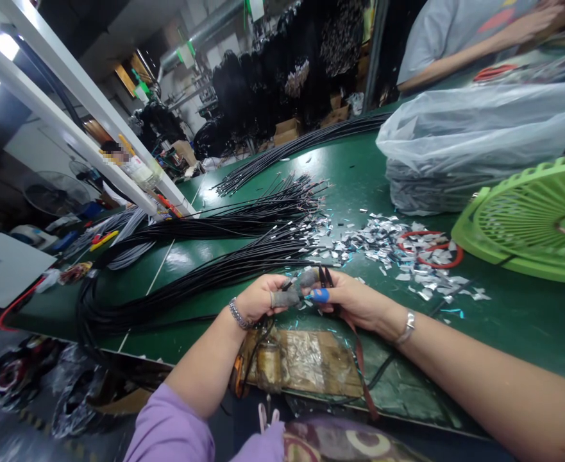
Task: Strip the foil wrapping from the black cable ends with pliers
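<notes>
My left hand point(269, 296) is closed in a pinch on the end of a black cable point(200, 319), its tip partly hidden by grey-covered fingers. Close against it, my right hand point(342, 296) grips a small tool with two slim black arms point(326, 277), which looks like tweezers; its working end is hidden. Blue tape point(319, 295) wraps my right thumb, and grey covers sit on some fingertips. Just beyond both hands lies a thick bundle of black cables point(234, 253), ends toward the foil scraps point(378, 237).
A green fan point(537, 218) and a clear plastic bag point(474, 141) stand at the right. A tape-covered board point(311, 362) lies at the near table edge. More black cables point(292, 147) cross the green table behind. Another person point(455, 45) sits across, and white posts point(84, 102) rise at left.
</notes>
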The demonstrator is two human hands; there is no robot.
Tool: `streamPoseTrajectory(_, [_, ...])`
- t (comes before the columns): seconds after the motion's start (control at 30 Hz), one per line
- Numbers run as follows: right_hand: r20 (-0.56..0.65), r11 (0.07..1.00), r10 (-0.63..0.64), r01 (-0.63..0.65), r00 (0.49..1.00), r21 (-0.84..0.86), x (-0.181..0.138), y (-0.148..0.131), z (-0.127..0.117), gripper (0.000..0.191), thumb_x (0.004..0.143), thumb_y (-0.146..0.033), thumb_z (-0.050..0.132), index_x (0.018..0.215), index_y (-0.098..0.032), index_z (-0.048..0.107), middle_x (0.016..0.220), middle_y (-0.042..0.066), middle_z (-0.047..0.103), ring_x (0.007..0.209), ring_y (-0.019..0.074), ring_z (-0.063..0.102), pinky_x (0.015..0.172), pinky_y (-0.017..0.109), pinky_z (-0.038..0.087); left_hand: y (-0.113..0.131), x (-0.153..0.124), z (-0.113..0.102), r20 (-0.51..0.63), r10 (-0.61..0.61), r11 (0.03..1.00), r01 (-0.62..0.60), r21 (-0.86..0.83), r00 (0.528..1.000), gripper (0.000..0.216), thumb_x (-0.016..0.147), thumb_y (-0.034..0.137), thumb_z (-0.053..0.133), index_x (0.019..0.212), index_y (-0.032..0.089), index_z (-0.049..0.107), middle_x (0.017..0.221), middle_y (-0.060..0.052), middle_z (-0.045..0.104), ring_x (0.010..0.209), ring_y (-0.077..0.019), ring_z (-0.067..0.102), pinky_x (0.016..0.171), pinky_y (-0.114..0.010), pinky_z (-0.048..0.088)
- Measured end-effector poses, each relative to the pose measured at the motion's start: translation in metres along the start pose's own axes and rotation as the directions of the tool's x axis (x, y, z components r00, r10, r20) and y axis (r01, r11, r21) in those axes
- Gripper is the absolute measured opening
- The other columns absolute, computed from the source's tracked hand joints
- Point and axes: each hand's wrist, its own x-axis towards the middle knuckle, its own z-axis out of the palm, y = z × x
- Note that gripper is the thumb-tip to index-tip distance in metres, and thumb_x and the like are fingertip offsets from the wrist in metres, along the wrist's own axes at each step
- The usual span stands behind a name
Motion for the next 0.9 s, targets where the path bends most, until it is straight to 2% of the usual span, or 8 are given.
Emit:
streamPoseTrajectory(0.13, [0.013,1.0,-0.003,0.003,1.0,0.007,0.0,0.0,0.001,0.035,0.047,-0.032,0.083,0.072,-0.017,0.063,0.059,-0.004,0.056,0.045,0.0044,0.036,0.041,0.019,0.025,-0.001,0.0,0.002,-0.014,0.018,0.999,-0.017,0.046,1.0,0.054,0.055,0.061,0.072,0.067,0.013,0.053,0.042,0.007,0.041,0.033,-0.0017,0.028,0.033,-0.018,0.016])
streamPoseTrajectory(0.27, [-0.036,0.997,-0.056,0.054,0.998,-0.058,-0.002,0.0,0.0,0.033,0.051,-0.03,0.081,0.075,-0.016,0.063,0.065,-0.003,0.057,0.047,0.0049,0.037,0.042,0.019,0.025,0.003,-0.001,0.007,-0.061,0.06,0.996,-0.055,0.076,0.996,0.054,0.055,0.062,0.072,0.065,0.013,0.051,0.044,0.007,0.041,0.036,-0.0021,0.029,0.037,-0.019,0.02])
streamPoseTrajectory(0.4, [-0.013,0.985,-0.061,0.058,0.998,-0.163,-0.003,0.0,-0.001,0.034,0.053,-0.03,0.078,0.081,-0.017,0.063,0.066,-0.003,0.055,0.05,0.0062,0.037,0.042,0.02,0.026,0.004,-0.001,0.01,-0.043,0.084,0.991,-0.079,0.11,0.995,0.053,0.054,0.061,0.073,0.063,0.013,0.051,0.044,0.008,0.04,0.039,-0.0025,0.03,0.041,-0.019,0.021])
streamPoseTrajectory(0.53, [0.02,0.925,-0.161,0.158,0.987,-0.345,-0.003,-0.001,-0.001,0.032,0.061,-0.034,0.071,0.088,-0.018,0.063,0.066,-0.002,0.057,0.056,0.0107,0.045,0.051,0.023,0.037,0.003,0.001,0.011,-0.053,0.097,0.988,-0.09,0.127,0.994,0.053,0.054,0.061,0.073,0.061,0.014,0.05,0.044,0.007,0.04,0.041,-0.003,0.031,0.042,-0.02,0.021])
streamPoseTrajectory(0.63, [-0.001,0.819,-0.3,0.257,0.954,-0.513,0.0,-0.001,-0.003,0.027,0.068,-0.037,0.064,0.09,-0.02,0.063,0.074,0.001,0.062,0.067,0.0164,0.054,0.062,0.029,0.045,0.004,0.001,0.012,-0.115,0.088,0.993,-0.078,0.092,0.989,0.052,0.054,0.061,0.072,0.061,0.015,0.048,0.043,0.008,0.039,0.039,-0.0028,0.03,0.04,-0.019,0.02])
streamPoseTrajectory(0.73, [-0.083,0.641,-0.455,0.262,0.887,-0.721,0.001,-0.001,-0.007,0.023,0.076,-0.038,0.058,0.09,-0.021,0.062,0.08,0.004,0.065,0.072,0.0202,0.058,0.069,0.034,0.047,0.005,0.002,0.012,-0.24,0.086,0.996,-0.081,0.028,0.967,0.052,0.057,0.062,0.07,0.064,0.016,0.046,0.042,0.009,0.039,0.035,-0.0021,0.026,0.037,-0.019,0.016])
streamPoseTrajectory(0.8, [-0.086,0.527,-0.491,0.217,0.867,-0.822,0.0,-0.001,-0.01,0.022,0.08,-0.039,0.053,0.092,-0.021,0.06,0.08,0.005,0.065,0.071,0.0212,0.058,0.07,0.036,0.048,0.004,0.003,0.01,-0.309,0.104,0.993,-0.114,-0.014,0.945,0.05,0.059,0.062,0.068,0.066,0.016,0.047,0.041,0.009,0.038,0.034,-0.0021,0.025,0.035,-0.019,0.014])
streamPoseTrajectory(0.9, [0.013,0.402,-0.487,0.237,0.874,-0.885,-0.005,0.002,-0.01,0.024,0.086,-0.039,0.045,0.096,-0.022,0.057,0.083,0.007,0.065,0.072,0.022,0.059,0.07,0.037,0.049,0.002,0.005,0.009,-0.352,0.122,0.986,-0.152,-0.06,0.928,0.049,0.06,0.06,0.068,0.069,0.016,0.05,0.04,0.01,0.037,0.033,-0.0023,0.024,0.034,-0.018,0.013])
